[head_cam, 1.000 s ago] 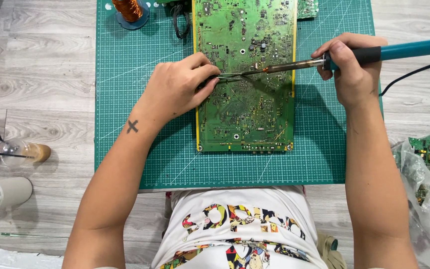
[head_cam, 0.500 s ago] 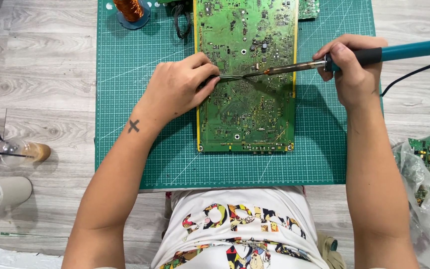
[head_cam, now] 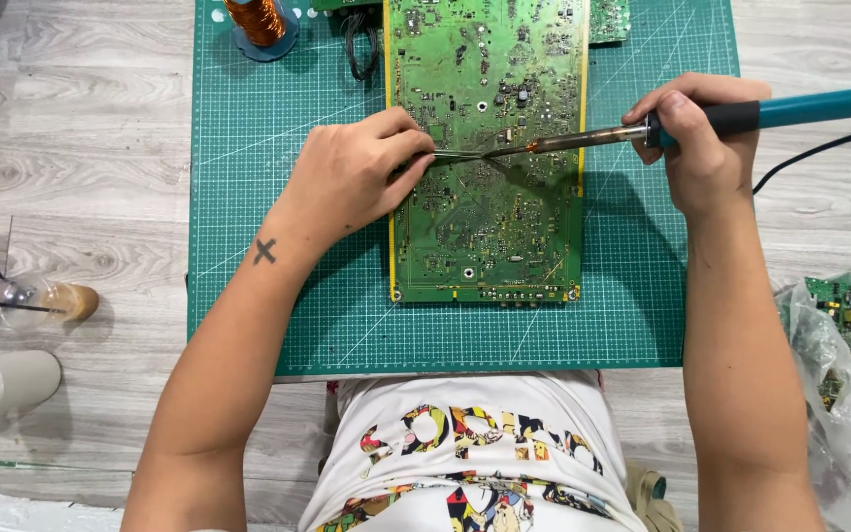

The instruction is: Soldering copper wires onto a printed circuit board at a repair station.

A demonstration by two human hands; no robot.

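**Tweezers and soldering iron meet on a green circuit board**

Hands work from both sides over a large green circuit board (head_cam: pixel 485 148), which lies flat on a green gridded cutting mat (head_cam: pixel 278 296) spread over a pale wood-look floor (head_cam: pixel 81 167). The left hand (head_cam: pixel 352 182) rests its heel on the mat at the board's left edge, fingers pinched together on thin metal tweezers (head_cam: pixel 457 155) whose tips point right, onto the board's middle. The right hand (head_cam: pixel 696 138) has its fingers wrapped tight around the dark grip of a teal-handled soldering iron (head_cam: pixel 741 113); the iron's metal shaft slants left and down, and its tip meets the tweezer tips on the board. A black cord (head_cam: pixel 819 153) trails from the iron's handle off the right edge.

At the mat's top left stands a spool of copper wire (head_cam: pixel 260 22) on a blue base, with a small black looped cable (head_cam: pixel 357 54) beside it. On the floor to the right, a clear plastic bag (head_cam: pixel 839 365) holds smaller green circuit boards. To the left, a clear glass vessel (head_cam: pixel 46 303) lying on its side holds a brownish content; what it is cannot be told. A white cup (head_cam: pixel 2 384) lies near it.
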